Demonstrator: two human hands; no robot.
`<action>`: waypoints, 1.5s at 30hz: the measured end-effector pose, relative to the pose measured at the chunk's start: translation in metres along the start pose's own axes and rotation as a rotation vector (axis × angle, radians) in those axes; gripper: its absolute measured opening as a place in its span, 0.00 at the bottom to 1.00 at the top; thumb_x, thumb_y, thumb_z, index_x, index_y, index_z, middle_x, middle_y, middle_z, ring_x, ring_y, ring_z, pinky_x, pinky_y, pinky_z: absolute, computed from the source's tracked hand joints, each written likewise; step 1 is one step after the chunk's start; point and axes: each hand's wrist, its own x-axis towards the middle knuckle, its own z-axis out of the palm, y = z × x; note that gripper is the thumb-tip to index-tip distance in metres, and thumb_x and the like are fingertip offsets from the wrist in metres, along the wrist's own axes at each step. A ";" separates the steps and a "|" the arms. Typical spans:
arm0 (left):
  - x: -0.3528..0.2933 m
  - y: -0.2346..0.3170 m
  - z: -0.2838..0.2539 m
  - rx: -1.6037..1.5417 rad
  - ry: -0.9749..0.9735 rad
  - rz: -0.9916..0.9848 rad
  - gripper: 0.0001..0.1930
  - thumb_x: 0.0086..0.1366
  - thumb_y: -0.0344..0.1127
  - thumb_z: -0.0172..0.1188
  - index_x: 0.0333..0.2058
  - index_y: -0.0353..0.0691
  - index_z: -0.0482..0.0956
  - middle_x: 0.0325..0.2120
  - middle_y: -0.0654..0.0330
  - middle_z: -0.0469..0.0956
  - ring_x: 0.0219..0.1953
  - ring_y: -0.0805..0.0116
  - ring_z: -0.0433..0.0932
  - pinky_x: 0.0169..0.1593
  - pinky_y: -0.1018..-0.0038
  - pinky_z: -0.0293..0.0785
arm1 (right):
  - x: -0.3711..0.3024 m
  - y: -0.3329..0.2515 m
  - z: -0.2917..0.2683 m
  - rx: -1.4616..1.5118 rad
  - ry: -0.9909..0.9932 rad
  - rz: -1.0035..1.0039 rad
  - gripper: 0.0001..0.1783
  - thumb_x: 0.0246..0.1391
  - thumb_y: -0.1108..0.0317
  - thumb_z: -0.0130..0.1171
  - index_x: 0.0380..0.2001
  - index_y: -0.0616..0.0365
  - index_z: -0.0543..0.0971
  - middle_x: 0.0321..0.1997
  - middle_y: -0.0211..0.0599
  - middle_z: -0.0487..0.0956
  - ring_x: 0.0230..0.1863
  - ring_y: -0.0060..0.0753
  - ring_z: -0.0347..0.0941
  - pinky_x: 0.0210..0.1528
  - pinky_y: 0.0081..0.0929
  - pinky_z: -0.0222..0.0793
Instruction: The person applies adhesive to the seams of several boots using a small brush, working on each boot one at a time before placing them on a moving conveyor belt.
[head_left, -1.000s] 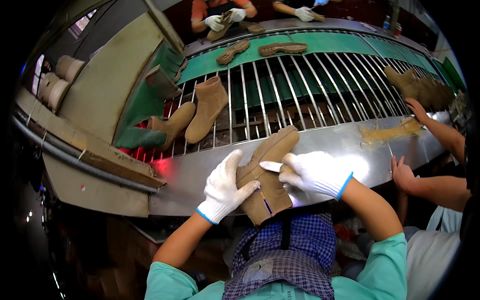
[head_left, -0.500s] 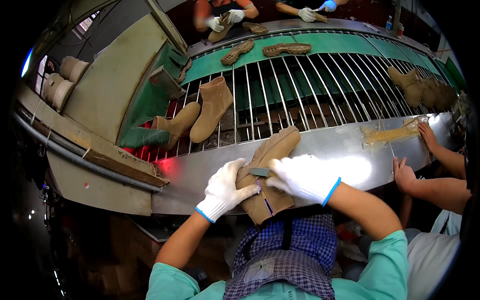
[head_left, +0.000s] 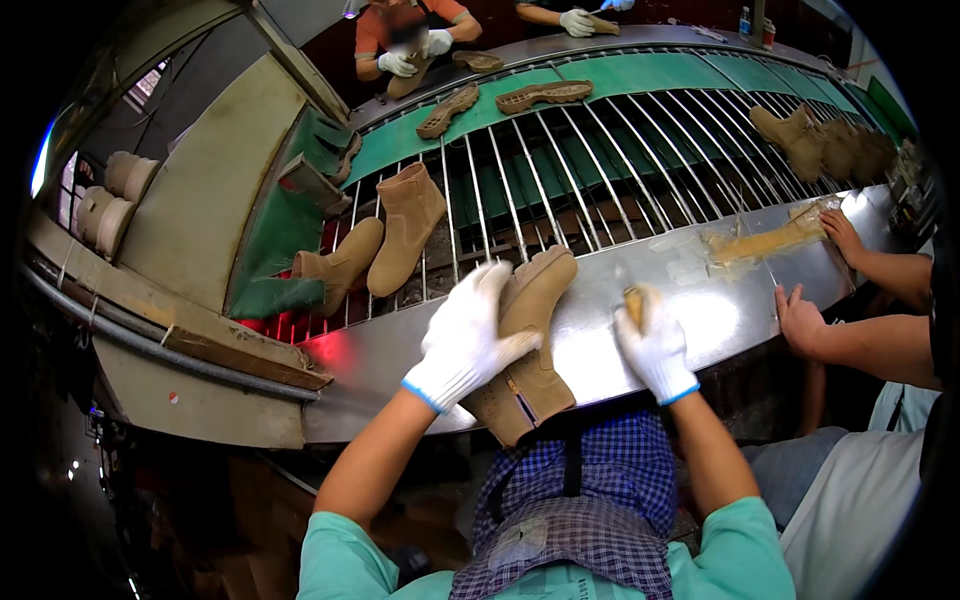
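A tan ankle boot (head_left: 530, 375) lies on its side at the metal ledge's near edge, its sole toward the right and its zip near me. My left hand (head_left: 468, 340), in a white knitted glove, grips it from the left, thumb across the shaft and fingers along the upper. To the right, apart from the boot, my gloved right hand (head_left: 655, 345) is closed round the yellowish handle of a flat-bladed hand tool (head_left: 634, 302). The tool's tip is blurred and points away from me.
Two tan boots (head_left: 405, 230) stand and lean on the metal bar rack (head_left: 560, 190). Soles (head_left: 545, 95) lie on the green belt (head_left: 640, 75), and more boots (head_left: 800, 140) sit far right. Another person's hands (head_left: 815, 310) rest on the ledge (head_left: 600, 330); gloved workers (head_left: 410, 50) are across.
My right hand has pulled the tool off the boot and moved right. My left hand has shifted slightly up along the boot. The whole view has shifted a little.
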 end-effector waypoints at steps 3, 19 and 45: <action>0.055 0.036 0.014 0.086 -0.106 -0.034 0.48 0.57 0.57 0.76 0.72 0.46 0.66 0.66 0.44 0.74 0.63 0.39 0.78 0.65 0.50 0.77 | -0.007 -0.010 0.005 0.000 0.086 -0.213 0.28 0.67 0.51 0.63 0.63 0.55 0.75 0.46 0.54 0.86 0.41 0.57 0.85 0.41 0.50 0.83; -0.116 -0.034 -0.065 -0.104 -0.156 -0.287 0.50 0.54 0.42 0.81 0.72 0.40 0.65 0.62 0.43 0.77 0.61 0.41 0.80 0.64 0.55 0.78 | -0.022 -0.034 0.028 0.339 -0.027 -0.175 0.31 0.70 0.55 0.62 0.68 0.61 0.72 0.54 0.55 0.86 0.53 0.58 0.86 0.57 0.43 0.80; -0.058 -0.075 -0.036 -0.307 -0.362 -0.084 0.38 0.59 0.55 0.74 0.67 0.51 0.76 0.62 0.52 0.81 0.62 0.46 0.81 0.65 0.55 0.78 | -0.085 -0.156 0.015 0.500 -0.400 -0.020 0.30 0.69 0.62 0.61 0.71 0.57 0.74 0.70 0.61 0.77 0.71 0.58 0.75 0.74 0.38 0.68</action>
